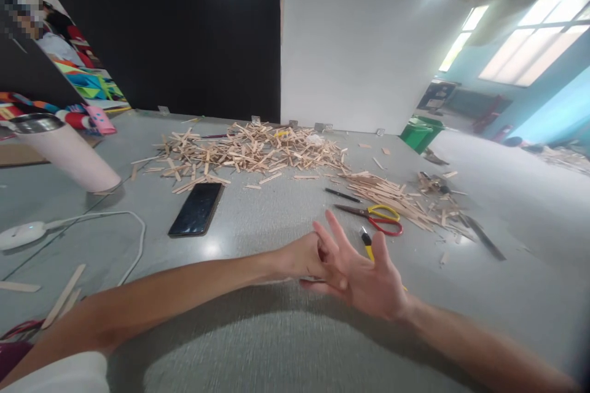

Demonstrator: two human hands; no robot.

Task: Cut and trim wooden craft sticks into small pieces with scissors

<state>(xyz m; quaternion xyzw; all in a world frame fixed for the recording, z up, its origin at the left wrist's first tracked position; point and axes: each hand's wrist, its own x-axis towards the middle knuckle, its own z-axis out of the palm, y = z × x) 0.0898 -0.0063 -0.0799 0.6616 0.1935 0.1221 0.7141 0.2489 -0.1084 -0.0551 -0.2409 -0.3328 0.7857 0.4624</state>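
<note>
Above the near part of the grey table, my left hand (306, 259) is closed around a finger of my right hand (369, 279). That right hand is turned palm up, its other fingers stretched and spread, with nothing held in it. Just beyond it lie scissors (367, 211) with one yellow and one red handle. A yellow-handled cutter (367, 244) is partly hidden behind the right fingers. Farther back rests a black pen (342, 194). To the left of the hands, a dark smartphone (196, 209) lies flat.
A heap of wooden sticks (239, 150) and a fanned bundle of sticks (391, 193) lie toward the back. A pink tumbler (69, 153), a white cable (133, 218) and loose sticks (64, 291) are at left. Black and white panels (359, 49) stand behind.
</note>
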